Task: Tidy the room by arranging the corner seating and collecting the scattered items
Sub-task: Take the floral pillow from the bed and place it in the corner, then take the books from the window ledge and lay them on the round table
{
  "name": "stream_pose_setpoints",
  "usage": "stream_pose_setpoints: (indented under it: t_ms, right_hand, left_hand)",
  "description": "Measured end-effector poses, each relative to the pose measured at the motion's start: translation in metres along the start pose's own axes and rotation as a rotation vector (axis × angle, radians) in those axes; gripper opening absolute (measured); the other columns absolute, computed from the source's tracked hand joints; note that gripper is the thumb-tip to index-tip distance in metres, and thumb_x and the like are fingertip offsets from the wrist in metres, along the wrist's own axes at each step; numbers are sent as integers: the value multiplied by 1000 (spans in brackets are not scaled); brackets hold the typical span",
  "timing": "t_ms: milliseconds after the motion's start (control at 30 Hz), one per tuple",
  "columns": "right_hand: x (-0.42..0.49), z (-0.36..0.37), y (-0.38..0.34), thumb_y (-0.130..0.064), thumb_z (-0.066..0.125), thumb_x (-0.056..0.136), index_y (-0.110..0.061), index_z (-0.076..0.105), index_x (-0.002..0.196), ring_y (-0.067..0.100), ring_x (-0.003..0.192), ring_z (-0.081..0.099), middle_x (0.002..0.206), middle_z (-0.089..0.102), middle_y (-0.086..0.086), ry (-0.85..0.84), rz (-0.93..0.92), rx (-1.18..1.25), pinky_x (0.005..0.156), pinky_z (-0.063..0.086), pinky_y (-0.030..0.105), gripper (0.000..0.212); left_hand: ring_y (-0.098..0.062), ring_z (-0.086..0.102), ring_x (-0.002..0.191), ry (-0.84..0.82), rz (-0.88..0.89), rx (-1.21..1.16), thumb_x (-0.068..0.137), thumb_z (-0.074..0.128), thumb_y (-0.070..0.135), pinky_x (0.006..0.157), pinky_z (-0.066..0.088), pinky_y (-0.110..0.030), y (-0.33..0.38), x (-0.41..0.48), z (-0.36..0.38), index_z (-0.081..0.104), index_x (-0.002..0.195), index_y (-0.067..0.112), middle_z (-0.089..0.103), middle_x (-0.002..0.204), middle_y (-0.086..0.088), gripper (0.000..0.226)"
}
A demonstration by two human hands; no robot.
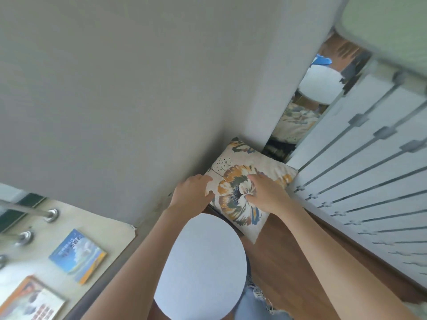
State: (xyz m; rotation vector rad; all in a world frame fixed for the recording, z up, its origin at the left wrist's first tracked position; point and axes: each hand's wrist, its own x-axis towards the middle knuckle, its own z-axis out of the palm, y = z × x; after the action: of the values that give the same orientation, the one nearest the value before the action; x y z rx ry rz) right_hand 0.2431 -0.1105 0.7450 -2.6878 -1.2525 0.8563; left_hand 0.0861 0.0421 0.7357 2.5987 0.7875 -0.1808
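Observation:
A cream cushion (233,204) with a large orange and blue flower print lies in the corner where two grey walls meet. My left hand (190,192) grips its left edge, fingers over the top and thumb on the fabric. My right hand (265,192) sits on the middle of the cushion and pinches the fabric at the flower's centre. A round white stool seat (201,269) stands just in front of the cushion and covers its lower left corner.
A white cabinet with grey strip handles (360,181) runs along the right. A mirror strip (309,98) stands between wall and cabinet. At lower left, a pale tabletop (108,229) carries a blue book (77,254) and an orange-framed book (30,301). Wooden floor (291,257) shows between stool and cabinet.

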Motion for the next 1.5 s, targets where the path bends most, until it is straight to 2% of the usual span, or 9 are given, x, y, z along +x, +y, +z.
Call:
stream_pose_setpoints:
  t_ms: [200, 433, 600, 700, 833, 933, 1133, 1333, 1500]
  right_hand:
    - [-43, -28, -31, -35, 57, 95, -23, 30, 150, 22, 125, 50, 148, 40, 2, 65, -80, -32, 88, 43, 30, 62]
    - [-79, -37, -54, -34, 55, 95, -22, 31, 150, 19, 122, 51, 148, 39, 1, 132, -126, -67, 84, 41, 27, 61]
    - [-106, -28, -66, -34, 54, 96, -23, 28, 151, 21, 129, 46, 150, 37, 1, 146, -106, -87, 95, 44, 34, 62]
    - [-119, -21, -77, -32, 53, 97, -22, 27, 151, 21, 134, 41, 152, 35, 1, 141, -88, -79, 101, 40, 35, 61]
    - [-133, -10, -94, -33, 55, 95, -23, 30, 149, 21, 129, 47, 149, 39, 1, 148, -105, -70, 98, 46, 37, 60]
    - [-143, -8, -104, -32, 54, 96, -21, 30, 150, 20, 133, 43, 153, 35, -1, 161, -137, -78, 99, 42, 33, 61]
    - [-162, -10, -104, -34, 54, 96, -22, 28, 151, 18, 138, 37, 155, 31, -2, 174, -248, -85, 103, 39, 31, 62]
    - [-174, -19, -102, -35, 53, 96, -20, 28, 151, 20, 135, 40, 153, 35, 0, 159, -358, -146, 104, 41, 35, 62]
    - [-182, -16, -113, -36, 53, 95, -22, 30, 150, 20, 134, 40, 150, 36, -1, 137, -459, -162, 100, 41, 37, 62]
  left_hand:
    - [-18, 53, 116, 48, -35, -4, 90, 55, 39, 92, 42, -33, -1, -49, -26, 47, 134, 28, 54, 130, 8, 46]
    - [-17, 52, 112, 172, -12, 21, 89, 55, 35, 89, 39, -30, -9, -86, -42, 49, 131, 28, 57, 125, 8, 43]
    - [-17, 53, 111, 219, 20, 17, 89, 55, 36, 88, 40, -30, -18, -105, -43, 50, 131, 28, 57, 124, 8, 43]
    - [-17, 53, 112, 220, 50, 25, 89, 56, 36, 88, 40, -30, -23, -120, -47, 49, 133, 27, 57, 126, 8, 45]
    - [-17, 51, 114, 204, 47, 39, 91, 53, 35, 89, 38, -29, -29, -143, -53, 49, 132, 28, 55, 127, 9, 42]
    - [-17, 51, 114, 211, 36, 39, 91, 52, 36, 90, 39, -30, -30, -159, -60, 48, 133, 28, 55, 128, 8, 43]
    - [-17, 49, 119, 239, -50, 56, 92, 51, 37, 93, 40, -32, -21, -190, -66, 47, 134, 27, 52, 132, 9, 43]
    - [-17, 49, 120, 286, -148, 68, 93, 51, 38, 93, 39, -31, -9, -227, -61, 47, 134, 27, 52, 132, 8, 43]
    - [-16, 48, 123, 281, -275, 82, 94, 49, 42, 94, 37, -31, -3, -265, -51, 43, 137, 29, 50, 136, 9, 46]
